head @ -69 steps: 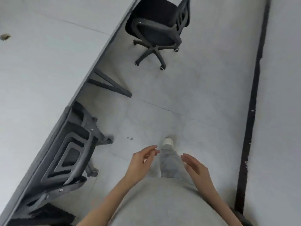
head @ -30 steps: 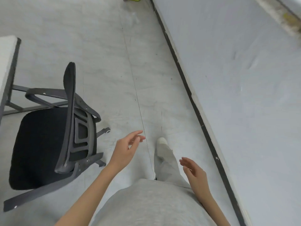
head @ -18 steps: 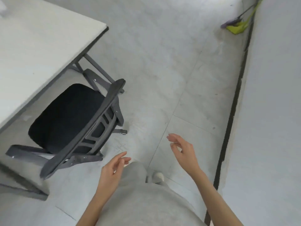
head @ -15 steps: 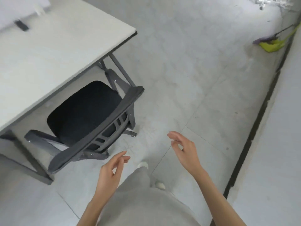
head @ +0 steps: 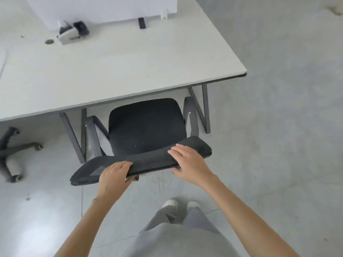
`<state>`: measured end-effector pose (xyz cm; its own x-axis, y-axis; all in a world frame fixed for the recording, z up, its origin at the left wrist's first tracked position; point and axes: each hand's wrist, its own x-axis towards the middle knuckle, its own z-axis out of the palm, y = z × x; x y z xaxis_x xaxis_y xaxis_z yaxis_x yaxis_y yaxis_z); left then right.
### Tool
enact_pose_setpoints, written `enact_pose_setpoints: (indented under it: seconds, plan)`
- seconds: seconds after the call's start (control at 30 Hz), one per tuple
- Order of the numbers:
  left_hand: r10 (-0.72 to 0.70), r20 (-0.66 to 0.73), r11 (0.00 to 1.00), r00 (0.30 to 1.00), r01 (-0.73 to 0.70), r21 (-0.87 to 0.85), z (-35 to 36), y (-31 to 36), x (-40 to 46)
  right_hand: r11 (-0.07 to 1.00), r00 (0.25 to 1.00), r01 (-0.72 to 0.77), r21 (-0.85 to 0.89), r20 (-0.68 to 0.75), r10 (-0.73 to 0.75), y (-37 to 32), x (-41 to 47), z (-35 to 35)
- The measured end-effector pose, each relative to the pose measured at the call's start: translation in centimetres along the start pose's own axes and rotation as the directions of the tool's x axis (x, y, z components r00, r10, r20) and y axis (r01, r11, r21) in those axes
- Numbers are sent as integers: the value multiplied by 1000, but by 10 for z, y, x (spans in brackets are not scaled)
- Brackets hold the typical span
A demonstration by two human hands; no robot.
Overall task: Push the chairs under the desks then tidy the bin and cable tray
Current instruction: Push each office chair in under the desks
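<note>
Bottom of the frame is mostly grey clothing and 2 pale shoes (head: pixel 180 203) on the floor. Above that, both hands are on the top edge of the chair (head: pixel 146 127) backrest, mid-frame. The left hand (head: pixel 114 178) holds it with fingers curled over the edge and the thumb tucked underneath. The right hand (head: pixel 190 163) lies flatter, fingers fairly straight across the top; its thumb is hidden. The black seat sits partway under the surface (head: pixel 118 67), front edge hidden, chair base out of sight too. At the left edge, another chair's wheeled base (head: pixel 13 154) is cut off. In the upper left on the surface, a small white-and-black gadget (head: pixel 71 32), hard to make out.
</note>
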<state>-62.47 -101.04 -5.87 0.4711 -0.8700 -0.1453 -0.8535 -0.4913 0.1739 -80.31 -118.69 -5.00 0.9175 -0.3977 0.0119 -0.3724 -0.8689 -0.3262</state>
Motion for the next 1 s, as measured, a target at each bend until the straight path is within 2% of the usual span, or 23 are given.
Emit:
enact_pose_setpoints:
  seconds: [0.03, 0.1, 0.17, 0.23, 0.4, 0.47, 0.57, 0.63, 0.77, 0.9, 1.0]
  plan:
    - [-50, -31, 999, 998, 50, -5, 1, 3, 1, 1000, 995, 18, -23, 101, -15, 4, 10, 3]
    - [-119, -111, 993, 987, 121, 11, 5, 8, 5, 987, 983, 30, -157, 183, -1, 9, 22, 9]
    - [-161, -176, 985, 971, 168, 29, 14, 10, 8, 976, 980, 44, -214, 201, -1, 15, 23, 12]
    - [-184, -200, 982, 962, 190, 12, 22, 15, 8, 970, 988, 85, -228, 144, -53, 28, 22, 18]
    - [-190, -137, 980, 972, 196, 38, 24, 41, 9, 963, 976, 158, -217, 182, -119, 62, 24, 13]
    - [-244, -39, 967, 969, 246, 65, 20, 44, 10, 964, 981, 168, -205, 135, -143, 75, 26, 10]
    - [-315, -24, 942, 949, 316, 115, 18, 41, 4, 966, 986, 158, -207, 90, -142, 86, 24, 4]
    - [-298, -39, 946, 954, 300, 119, 19, 41, 3, 965, 989, 144, -219, 65, -133, 95, 21, 2]
    - [-257, 34, 948, 966, 245, 203, 16, 43, 1, 973, 996, 93, -213, 31, -89, 107, 16, 1]
    - [-209, 25, 962, 978, 201, 187, 24, 45, -17, 979, 996, 78, -190, -34, -86, 99, 6, 6]
    - [-96, -25, 976, 995, 99, 196, 30, 44, -46, 981, 985, 95, -168, -130, -117, 89, -15, 10]
